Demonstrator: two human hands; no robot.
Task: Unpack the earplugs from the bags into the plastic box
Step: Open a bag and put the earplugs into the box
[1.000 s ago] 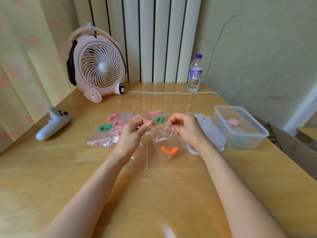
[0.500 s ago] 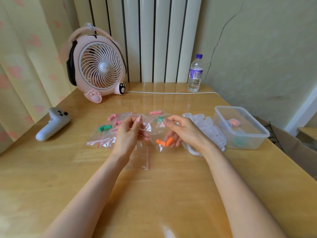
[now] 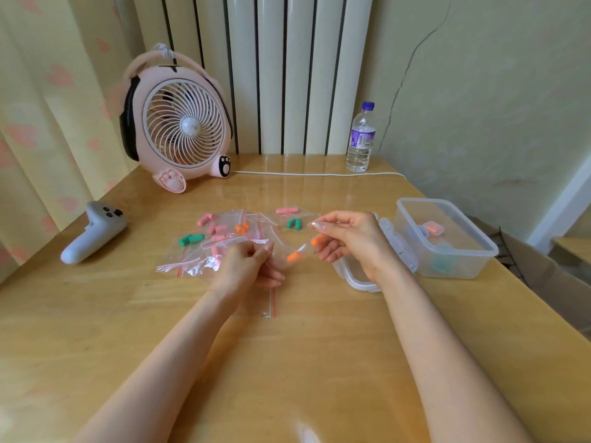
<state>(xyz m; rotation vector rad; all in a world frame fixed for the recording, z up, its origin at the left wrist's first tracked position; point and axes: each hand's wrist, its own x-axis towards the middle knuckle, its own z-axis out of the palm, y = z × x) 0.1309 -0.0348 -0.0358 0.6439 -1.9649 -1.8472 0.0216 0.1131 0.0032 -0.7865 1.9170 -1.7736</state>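
My left hand (image 3: pixel 249 265) pinches a small clear zip bag (image 3: pixel 281 259) by one end, low over the table. One orange earplug (image 3: pixel 292 256) lies inside the bag between my hands. My right hand (image 3: pixel 350 239) holds the bag's other end, and its curled fingers close on a second orange earplug (image 3: pixel 317 240). The clear plastic box (image 3: pixel 479 249) stands open to the right of my right hand, with pink earplugs (image 3: pixel 432 227) and a teal pair (image 3: pixel 441 266) inside. Several more bags of pink, green and orange earplugs (image 3: pixel 220 235) lie behind my left hand.
The box's clear lid (image 3: pixel 361 281) lies under my right wrist. An empty zip bag (image 3: pixel 270 303) lies by my left wrist. A grey controller (image 3: pixel 92 235) sits at the left. At the back stand a pink fan (image 3: pixel 182 129), its white cable (image 3: pixel 319 174) and a water bottle (image 3: pixel 360 139).
The bag has been tipped from hanging between both hands to lying sideways. My left hand dropped lower, my right hand drew off to the right, and the orange earplugs slid toward my right fingers.
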